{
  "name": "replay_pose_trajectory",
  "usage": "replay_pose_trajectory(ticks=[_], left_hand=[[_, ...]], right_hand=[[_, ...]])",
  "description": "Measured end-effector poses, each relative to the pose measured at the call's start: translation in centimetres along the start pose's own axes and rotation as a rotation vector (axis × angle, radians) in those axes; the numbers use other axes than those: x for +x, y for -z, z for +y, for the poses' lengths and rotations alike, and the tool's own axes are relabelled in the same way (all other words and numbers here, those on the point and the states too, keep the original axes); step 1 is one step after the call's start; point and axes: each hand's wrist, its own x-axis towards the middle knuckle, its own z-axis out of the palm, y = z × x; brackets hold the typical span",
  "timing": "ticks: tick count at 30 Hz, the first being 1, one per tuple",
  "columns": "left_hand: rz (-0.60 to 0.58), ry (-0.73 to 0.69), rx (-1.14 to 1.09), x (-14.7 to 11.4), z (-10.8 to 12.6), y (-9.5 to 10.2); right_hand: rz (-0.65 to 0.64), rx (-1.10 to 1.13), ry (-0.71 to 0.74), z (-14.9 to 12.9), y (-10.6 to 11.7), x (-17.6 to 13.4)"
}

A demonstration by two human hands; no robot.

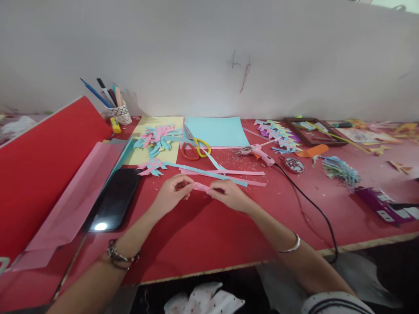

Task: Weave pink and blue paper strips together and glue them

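A short pink paper strip (pixel 200 187) is stretched between my two hands, just above the red table. My left hand (pixel 173 192) pinches its left end between thumb and fingers. At the other end, my right hand (pixel 229 194) has thumb and forefinger closed on the paper. Just beyond the hands lie long pink and blue paper strips (pixel 212 172). A small woven pink-and-blue paper piece (pixel 153 166) rests to the left of these strips. Behind it, cut pink and blue paper pieces (pixel 160 138) are heaped on a yellow sheet (pixel 140 152).
Scissors (pixel 198 148) lie by a light blue sheet (pixel 216 131). A pink glue gun (pixel 258 152) sits at right, its black cord (pixel 310 203) running over the table's front edge. A phone (pixel 116 198) and pink sheets (pixel 78 196) are at left. A purple power strip (pixel 382 205) stands far right.
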Motion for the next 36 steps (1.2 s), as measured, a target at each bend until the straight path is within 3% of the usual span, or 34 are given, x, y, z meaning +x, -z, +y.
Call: replay_pose_trajectory(ticks=[13, 20, 30, 36], left_hand=[[0.015, -0.1, 0.096, 0.0, -0.3, -0.6], [0.046, -0.172, 0.141, -0.1, -0.4, -0.4], [0.058, -0.171, 0.168, 0.4, -1.6, -0.4], [0.055, -0.27, 0.22, 0.1, -1.2, -0.4]], right_hand=[[-0.009, 0.043, -0.014, -0.5, -0.3, -0.1], [0.056, -0.036, 0.13, -0.2, -0.6, 0.0], [0.009, 0.054, 0.004, -0.6, -0.5, -0.2], [-0.017, 0.023, 0.011, -0.7, -0.6, -0.2]])
